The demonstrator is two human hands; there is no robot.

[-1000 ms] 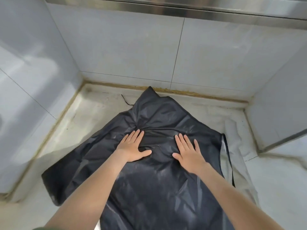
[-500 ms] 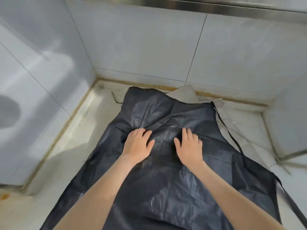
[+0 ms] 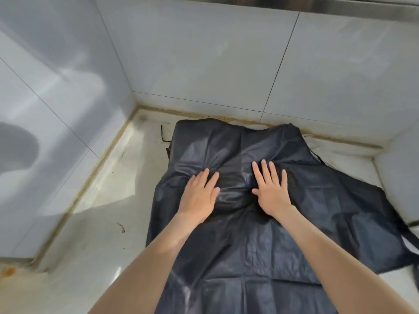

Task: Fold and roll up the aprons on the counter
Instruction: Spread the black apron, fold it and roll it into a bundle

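Note:
A black glossy apron (image 3: 254, 241) lies spread flat on the pale counter (image 3: 106, 200), its bib end toward the back wall. My left hand (image 3: 199, 196) and my right hand (image 3: 272, 189) both press flat on the upper middle of the apron, fingers straight and pointing away from me, about a hand's width apart. A thin black strap (image 3: 163, 134) trails off the apron's far left corner. The apron's right side spreads out toward the right wall, with a strap (image 3: 408, 236) running off at the right edge.
White tiled walls close the counter in at the back (image 3: 204, 64), left (image 3: 45, 109) and right (image 3: 399, 166). A steel ledge (image 3: 340, 3) runs above the back wall. Small debris (image 3: 122, 227) and an orange stain (image 3: 8, 271) mark the counter at the left.
The apron has been spread out and flattened, its top end now squared near the back wall. Both hands slid forward over it with straighter fingers. The white cloth under it is now hidden.

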